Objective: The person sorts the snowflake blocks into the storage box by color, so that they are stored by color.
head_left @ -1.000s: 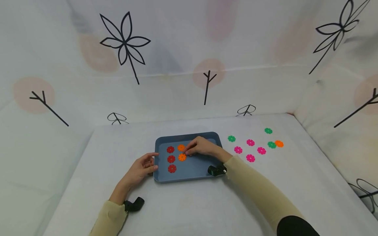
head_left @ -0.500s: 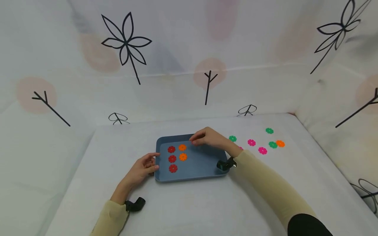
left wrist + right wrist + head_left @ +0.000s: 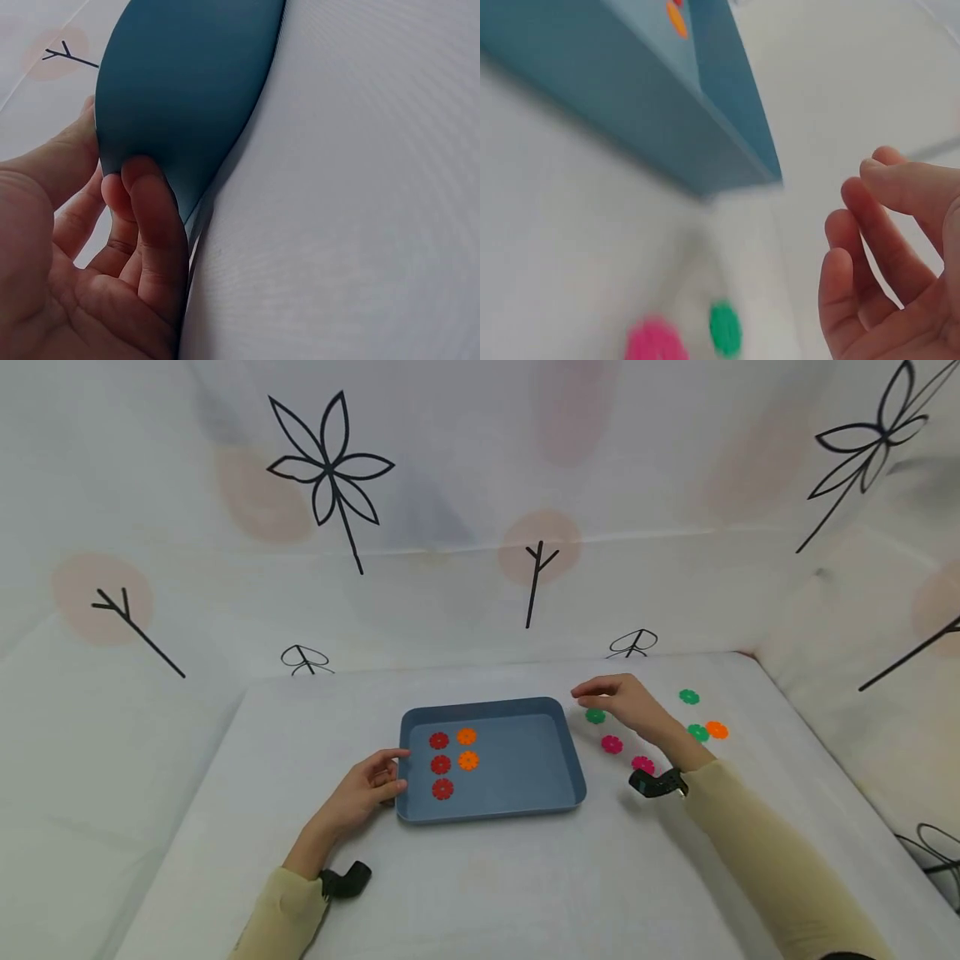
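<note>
A blue-grey rectangular tray (image 3: 525, 768) lies on the white table. At its left wall, my left hand (image 3: 371, 785) holds the edge, with curled fingers (image 3: 154, 217) against the outside in the left wrist view. Inside the tray sit 3 red flower-shaped discs (image 3: 441, 764) in a column and 2 orange flower-shaped discs (image 3: 468, 761) beside them. My right hand (image 3: 630, 703) hovers past the tray's far right corner, above the loose discs. In the right wrist view its loosely bent fingers (image 3: 877, 240) hold nothing.
Right of the tray lie loose discs: green ones (image 3: 689, 697), pink ones (image 3: 611, 745) and one orange disc (image 3: 717, 730) touching a green one. The right hand and wrist cover part of this group. A white patterned cloth (image 3: 450, 602) stands behind the table.
My right hand has moved from the orange discs, up and rightward out of the tray, to the loose discs. Both orange discs stay in the tray. The left hand keeps its place.
</note>
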`<control>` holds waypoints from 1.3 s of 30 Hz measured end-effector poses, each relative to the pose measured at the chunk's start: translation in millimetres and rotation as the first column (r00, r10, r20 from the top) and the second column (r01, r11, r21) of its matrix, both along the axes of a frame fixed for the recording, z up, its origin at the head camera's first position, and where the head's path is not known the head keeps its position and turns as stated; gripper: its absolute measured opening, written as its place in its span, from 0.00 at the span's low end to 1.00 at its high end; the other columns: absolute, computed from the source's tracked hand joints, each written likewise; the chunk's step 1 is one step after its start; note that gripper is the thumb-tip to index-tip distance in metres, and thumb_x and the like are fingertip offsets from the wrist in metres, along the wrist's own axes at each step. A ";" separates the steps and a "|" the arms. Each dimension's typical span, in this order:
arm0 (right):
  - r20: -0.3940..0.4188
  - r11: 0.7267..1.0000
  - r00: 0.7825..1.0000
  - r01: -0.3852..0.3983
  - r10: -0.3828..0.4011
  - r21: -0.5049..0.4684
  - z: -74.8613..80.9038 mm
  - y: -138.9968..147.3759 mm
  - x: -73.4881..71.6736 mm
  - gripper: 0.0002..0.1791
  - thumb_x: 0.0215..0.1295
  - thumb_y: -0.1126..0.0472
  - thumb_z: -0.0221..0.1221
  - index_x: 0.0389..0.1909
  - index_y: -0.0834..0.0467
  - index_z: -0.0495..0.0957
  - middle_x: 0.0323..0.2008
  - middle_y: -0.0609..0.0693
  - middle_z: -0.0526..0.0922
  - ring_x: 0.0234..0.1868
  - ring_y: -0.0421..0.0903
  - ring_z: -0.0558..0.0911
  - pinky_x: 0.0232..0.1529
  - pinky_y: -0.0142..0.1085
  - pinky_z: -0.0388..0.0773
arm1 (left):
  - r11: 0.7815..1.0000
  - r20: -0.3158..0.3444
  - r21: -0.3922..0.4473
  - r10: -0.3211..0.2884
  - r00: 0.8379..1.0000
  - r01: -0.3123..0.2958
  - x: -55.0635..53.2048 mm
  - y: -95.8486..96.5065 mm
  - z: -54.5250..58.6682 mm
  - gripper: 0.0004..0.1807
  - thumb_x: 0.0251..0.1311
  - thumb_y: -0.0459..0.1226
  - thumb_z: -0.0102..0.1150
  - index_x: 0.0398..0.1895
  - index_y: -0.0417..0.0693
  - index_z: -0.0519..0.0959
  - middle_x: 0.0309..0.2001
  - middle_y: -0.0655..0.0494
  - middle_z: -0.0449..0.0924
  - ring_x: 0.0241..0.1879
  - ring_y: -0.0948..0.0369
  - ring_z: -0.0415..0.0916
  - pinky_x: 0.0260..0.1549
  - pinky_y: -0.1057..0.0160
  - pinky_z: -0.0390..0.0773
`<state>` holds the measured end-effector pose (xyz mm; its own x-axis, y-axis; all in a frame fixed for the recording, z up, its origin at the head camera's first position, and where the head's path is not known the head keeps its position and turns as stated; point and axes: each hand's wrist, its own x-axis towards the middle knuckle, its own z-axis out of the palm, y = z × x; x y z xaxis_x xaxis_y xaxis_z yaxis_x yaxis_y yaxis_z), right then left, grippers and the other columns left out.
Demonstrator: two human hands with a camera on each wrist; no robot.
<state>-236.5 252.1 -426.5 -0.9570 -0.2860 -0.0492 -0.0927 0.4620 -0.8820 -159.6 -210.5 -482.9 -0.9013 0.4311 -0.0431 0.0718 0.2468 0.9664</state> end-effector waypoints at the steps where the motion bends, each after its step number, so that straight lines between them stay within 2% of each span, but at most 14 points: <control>1: 0.009 1.000 1.000 0.023 -0.024 0.009 0.1 9.0 2.4 0.19 0.72 0.58 0.59 0.57 0.65 0.79 0.56 0.63 0.79 0.55 0.58 0.77 0.59 0.56 0.70 | 1.000 -0.009 -0.002 -0.004 1.000 0.004 0.3 -0.1 0.2 0.27 0.68 0.33 0.60 0.67 0.36 0.68 0.38 0.47 0.66 0.29 0.63 0.68 0.31 0.67 0.73; 5: 0.008 0.993 0.995 0.101 -0.101 0.057 -2.3 43.9 12.0 0.22 0.73 0.53 0.58 0.60 0.62 0.77 0.58 0.63 0.78 0.56 0.57 0.76 0.58 0.54 0.72 | 1.000 -0.023 0.000 -0.006 1.000 0.006 0.7 -0.2 0.4 0.26 0.68 0.33 0.60 0.67 0.35 0.68 0.38 0.49 0.66 0.29 0.64 0.68 0.31 0.67 0.73; 10: -0.039 0.979 0.986 0.168 -0.164 0.112 -9.6 85.6 24.6 0.24 0.74 0.51 0.56 0.61 0.63 0.76 0.58 0.61 0.78 0.53 0.45 0.75 0.53 0.39 0.76 | 1.000 -0.012 0.001 0.002 1.000 -0.002 0.1 -0.2 -1.3 0.26 0.68 0.33 0.60 0.67 0.36 0.68 0.38 0.50 0.66 0.30 0.64 0.69 0.31 0.67 0.74; 13: -0.049 0.966 0.975 0.223 -0.218 0.128 -14.4 109.6 33.1 0.25 0.74 0.49 0.56 0.62 0.63 0.75 0.55 0.51 0.80 0.51 0.38 0.73 0.48 0.30 0.76 | 1.000 -0.002 0.004 0.003 1.000 -0.003 0.1 0.3 -1.2 0.26 0.68 0.33 0.60 0.67 0.36 0.68 0.39 0.49 0.66 0.31 0.64 0.70 0.32 0.67 0.75; 17: -0.048 0.942 0.951 0.308 -0.305 0.132 -20.6 138.5 44.3 0.27 0.73 0.46 0.56 0.61 0.63 0.75 0.46 0.32 0.77 0.50 0.35 0.69 0.43 0.24 0.75 | 1.000 0.000 -0.004 0.007 1.000 -0.007 0.2 1.9 -0.1 0.26 0.68 0.33 0.61 0.67 0.36 0.69 0.40 0.48 0.66 0.31 0.63 0.70 0.32 0.66 0.75; 20: -0.046 0.923 0.932 0.362 -0.359 0.133 -25.0 156.7 51.6 0.29 0.73 0.45 0.56 0.61 0.64 0.75 0.42 0.27 0.75 0.48 0.35 0.69 0.41 0.23 0.73 | 1.000 0.002 -0.015 0.013 1.000 -0.013 0.3 2.7 -0.2 0.26 0.68 0.33 0.61 0.67 0.36 0.69 0.40 0.47 0.66 0.31 0.62 0.69 0.32 0.66 0.74; 26: -0.015 0.900 0.907 0.419 -0.420 0.124 -37.9 185.8 60.3 0.31 0.72 0.45 0.56 0.63 0.64 0.71 0.39 0.24 0.75 0.45 0.33 0.72 0.39 0.21 0.72 | 0.999 0.009 -0.022 0.023 1.000 -0.023 0.2 3.3 -0.4 0.26 0.67 0.33 0.61 0.67 0.37 0.69 0.39 0.47 0.66 0.31 0.62 0.68 0.31 0.66 0.74; 29: 0.026 0.893 0.900 0.427 -0.435 0.144 -45.9 194.7 60.1 0.33 0.71 0.42 0.56 0.65 0.63 0.69 0.42 0.26 0.74 0.47 0.35 0.70 0.39 0.21 0.72 | 0.999 0.005 -0.024 0.022 1.000 -0.022 0.6 4.4 0.9 0.26 0.67 0.33 0.61 0.66 0.37 0.69 0.39 0.47 0.66 0.31 0.62 0.68 0.31 0.67 0.74; 33: 0.070 0.896 0.903 0.408 -0.425 0.177 -52.6 201.1 60.9 0.36 0.70 0.39 0.56 0.68 0.61 0.67 0.51 0.38 0.74 0.56 0.43 0.67 0.44 0.26 0.72 | 0.999 -0.001 -0.039 0.025 1.000 -0.025 0.9 4.5 1.5 0.26 0.67 0.33 0.61 0.66 0.37 0.69 0.39 0.46 0.66 0.31 0.62 0.68 0.31 0.67 0.73; 37: 0.065 0.909 0.916 0.381 -0.396 0.170 -55.5 198.9 65.4 0.34 0.71 0.44 0.57 0.69 0.61 0.67 0.52 0.39 0.74 0.56 0.42 0.66 0.44 0.26 0.74 | 0.998 -0.001 -0.043 0.035 0.999 -0.035 1.1 3.5 -0.2 0.25 0.67 0.34 0.62 0.66 0.38 0.70 0.39 0.47 0.66 0.31 0.62 0.68 0.31 0.67 0.73; 39: 0.044 0.912 0.922 0.373 -0.386 0.172 -56.1 196.6 66.9 0.32 0.71 0.45 0.58 0.68 0.61 0.67 0.50 0.36 0.74 0.54 0.39 0.65 0.41 0.22 0.73 | 0.999 0.004 -0.034 0.037 0.999 -0.037 2.1 3.3 -1.2 0.25 0.67 0.34 0.61 0.66 0.38 0.70 0.39 0.48 0.66 0.32 0.62 0.69 0.31 0.67 0.73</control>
